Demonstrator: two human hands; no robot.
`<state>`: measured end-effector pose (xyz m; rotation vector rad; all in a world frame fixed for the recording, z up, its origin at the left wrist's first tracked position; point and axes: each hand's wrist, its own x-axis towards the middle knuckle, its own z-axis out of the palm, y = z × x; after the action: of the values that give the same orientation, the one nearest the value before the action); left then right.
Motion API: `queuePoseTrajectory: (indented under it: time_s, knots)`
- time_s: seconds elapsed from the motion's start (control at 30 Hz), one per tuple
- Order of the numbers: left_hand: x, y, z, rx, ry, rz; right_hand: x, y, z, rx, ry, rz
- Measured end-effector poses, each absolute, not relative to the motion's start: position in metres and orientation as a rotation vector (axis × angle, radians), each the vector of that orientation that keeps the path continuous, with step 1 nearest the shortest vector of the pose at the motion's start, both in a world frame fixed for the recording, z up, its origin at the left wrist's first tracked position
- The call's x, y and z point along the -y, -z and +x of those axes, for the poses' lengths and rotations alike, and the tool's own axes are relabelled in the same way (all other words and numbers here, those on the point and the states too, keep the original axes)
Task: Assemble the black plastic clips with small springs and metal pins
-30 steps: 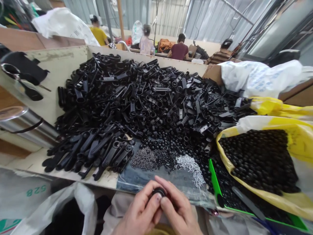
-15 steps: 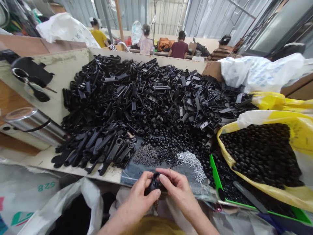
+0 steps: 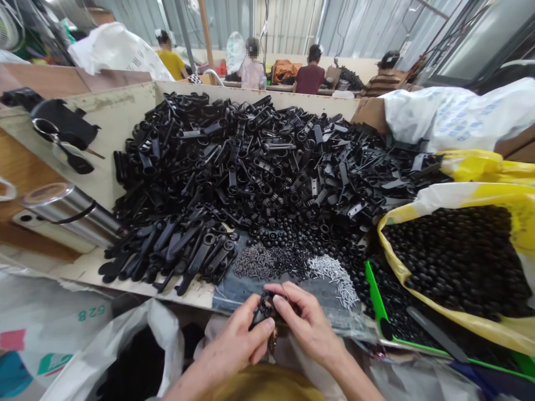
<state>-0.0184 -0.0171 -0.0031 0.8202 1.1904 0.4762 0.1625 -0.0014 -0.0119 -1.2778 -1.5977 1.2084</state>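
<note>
Between my two hands, just in front of the table's near edge, is a small black plastic part with a rounded, open-looking end. My left hand is closed around it, thumb along its near side. My right hand pinches at its upper right end, with thumb and forefinger together; whether a smaller piece is in that pinch I cannot tell. Just beyond my hands, on a dark grey mat, lie silver pins, small brownish-grey pieces and tiny black pieces.
A big heap of black plastic parts fills the walled table. Longer black pieces lie front left, near a steel flask. At right stand a yellow-white sack of black balls and a green-edged tray. Several people sit beyond.
The whole view has shifted slightly, so the scene sits a little further right. The black part has turned a little in my left hand, showing more of its open end.
</note>
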Motion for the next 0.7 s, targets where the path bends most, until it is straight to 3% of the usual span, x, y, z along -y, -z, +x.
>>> queuePoseTrajectory:
  time_s: [0.7]
  knots:
    - [0.026, 0.009, -0.018, -1.202, -0.556, 0.637, -0.001, 0.016, 0.172, 1.724, -1.259, -1.205]
